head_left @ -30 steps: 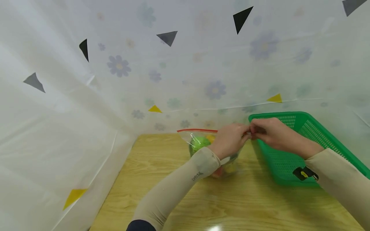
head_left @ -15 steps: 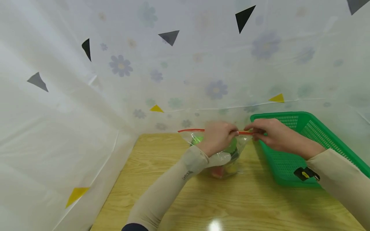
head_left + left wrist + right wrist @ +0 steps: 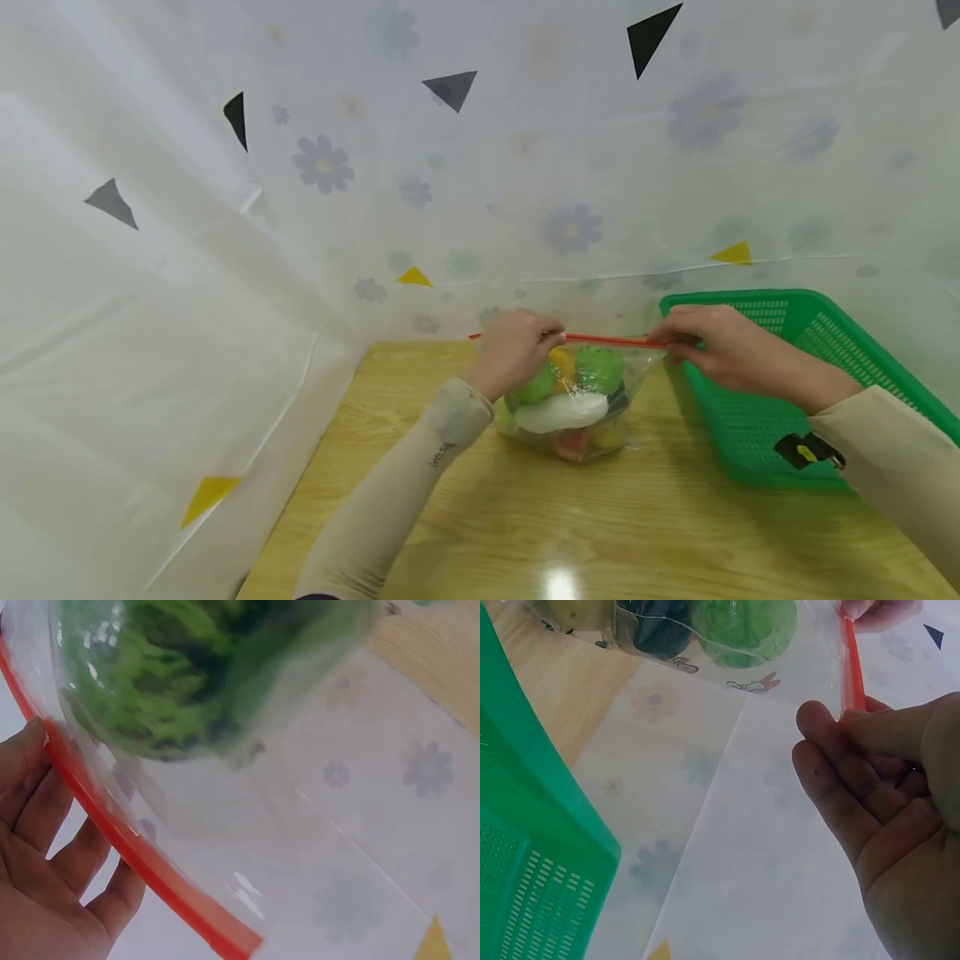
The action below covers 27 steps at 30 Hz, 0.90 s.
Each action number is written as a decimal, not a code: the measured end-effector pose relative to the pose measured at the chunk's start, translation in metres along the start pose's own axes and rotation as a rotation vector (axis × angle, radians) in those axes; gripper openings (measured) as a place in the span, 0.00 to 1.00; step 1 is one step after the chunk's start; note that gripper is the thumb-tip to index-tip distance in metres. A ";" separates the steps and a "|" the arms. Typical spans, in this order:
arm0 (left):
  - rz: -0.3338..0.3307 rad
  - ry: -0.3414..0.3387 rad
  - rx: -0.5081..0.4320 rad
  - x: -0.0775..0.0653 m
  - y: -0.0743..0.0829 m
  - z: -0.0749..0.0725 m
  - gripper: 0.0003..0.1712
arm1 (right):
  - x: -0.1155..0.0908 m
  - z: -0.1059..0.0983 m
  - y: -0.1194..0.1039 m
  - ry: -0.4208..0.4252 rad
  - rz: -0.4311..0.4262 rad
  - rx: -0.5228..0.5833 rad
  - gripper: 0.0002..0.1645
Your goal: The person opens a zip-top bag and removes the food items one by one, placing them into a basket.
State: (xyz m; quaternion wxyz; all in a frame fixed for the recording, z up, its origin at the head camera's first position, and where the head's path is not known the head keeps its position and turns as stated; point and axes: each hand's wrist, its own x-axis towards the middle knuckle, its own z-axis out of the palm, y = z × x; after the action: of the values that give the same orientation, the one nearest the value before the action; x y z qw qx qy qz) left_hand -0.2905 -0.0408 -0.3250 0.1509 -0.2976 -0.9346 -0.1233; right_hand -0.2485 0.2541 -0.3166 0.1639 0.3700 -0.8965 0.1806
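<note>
A clear zip bag (image 3: 639,365) with a red zip strip (image 3: 603,340) along its top stands on the wooden table. Inside it are rounded green pieces (image 3: 600,369), an orange piece, a long white piece (image 3: 562,412) and a red one. My left hand (image 3: 513,354) pinches the strip left of its middle between thumb and fingers. The left wrist view shows a dark-streaked green round thing (image 3: 172,682) behind the plastic, close to that hand. My right hand (image 3: 892,787) pinches the strip's right end between thumb and forefinger, its other fingers extended below.
A green perforated basket (image 3: 888,375) stands at the right, under and behind the right forearm. White flower-printed sheeting (image 3: 495,192) rises behind the table (image 3: 480,517) and along its left side.
My left hand has slid leftward along the red strip, from beside the right hand to left of the middle, uncovering the bag's contents. The right hand keeps its pinch at the right end.
</note>
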 end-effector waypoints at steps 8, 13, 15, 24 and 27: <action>-0.005 0.030 0.048 -0.010 -0.025 -0.012 0.12 | 0.003 -0.006 -0.003 -0.023 0.017 0.007 0.18; -0.015 0.051 0.046 -0.018 -0.040 -0.017 0.12 | 0.002 -0.007 -0.004 -0.034 0.024 0.011 0.17; -0.027 0.056 0.038 -0.022 -0.045 -0.019 0.13 | 0.001 -0.008 -0.003 -0.034 0.029 0.013 0.17; -0.103 0.060 0.006 -0.036 -0.067 -0.027 0.13 | -0.004 -0.008 0.001 -0.027 0.037 0.022 0.18; -0.124 0.064 -0.014 -0.039 -0.074 -0.029 0.14 | -0.005 -0.008 0.002 -0.024 0.036 0.029 0.18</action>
State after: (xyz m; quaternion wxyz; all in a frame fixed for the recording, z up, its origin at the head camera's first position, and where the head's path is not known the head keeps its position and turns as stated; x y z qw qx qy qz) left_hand -0.2976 -0.1289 -0.3228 0.1710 -0.2362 -0.9450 -0.1482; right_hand -0.2459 0.2621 -0.3123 0.1446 0.3583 -0.9021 0.1920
